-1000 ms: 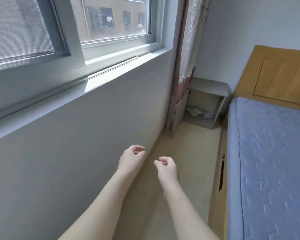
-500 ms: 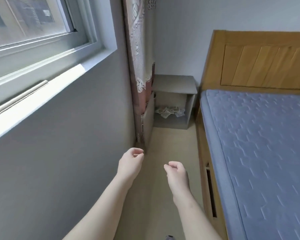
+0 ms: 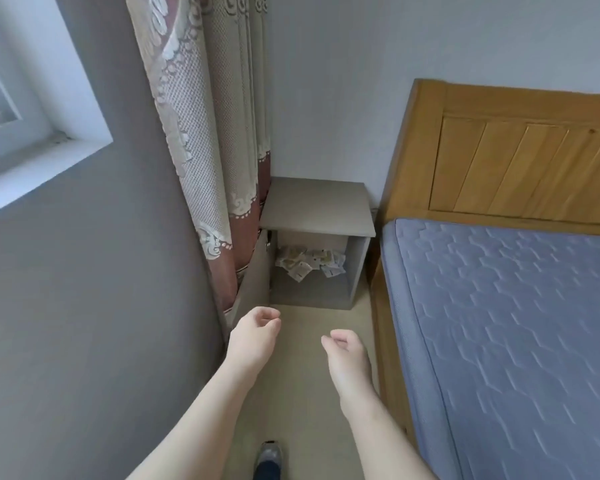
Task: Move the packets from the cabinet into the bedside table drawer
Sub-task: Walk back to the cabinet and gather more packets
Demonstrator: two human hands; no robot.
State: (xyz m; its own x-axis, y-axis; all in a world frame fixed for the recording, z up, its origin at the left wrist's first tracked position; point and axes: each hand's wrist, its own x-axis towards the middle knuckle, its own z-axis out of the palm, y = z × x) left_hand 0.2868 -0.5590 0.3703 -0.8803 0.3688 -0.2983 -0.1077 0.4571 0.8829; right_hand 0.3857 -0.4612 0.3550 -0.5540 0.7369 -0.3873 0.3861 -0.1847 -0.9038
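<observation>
Nearest us, the toe of a shoe (image 3: 269, 457) shows on the beige floor (image 3: 302, 403) at the bottom edge, the rest cut off. Above it our two bare forearms extend forward. Our left hand (image 3: 253, 336) is close to the grey wall (image 3: 84, 323) and our right hand (image 3: 347, 355) is near the wooden bed frame (image 3: 383, 341). The fingers (image 3: 269, 315) of both are loosely curled and hold nothing. The blue mattress (image 3: 516, 323) fills the right side, leaving only a narrow strip of floor ahead. Further on, a patterned curtain (image 3: 205, 133) hangs down the left and covers the edge of the cabinet's open door (image 3: 255, 271). The packets (image 3: 307, 259) lie in a loose pile inside the open compartment of the grey cabinet (image 3: 317, 206), well apart from both hands. We cannot read their print or count them. Behind stands the wooden headboard (image 3: 520, 161), and a window (image 3: 14, 133) is cut off at far left.
</observation>
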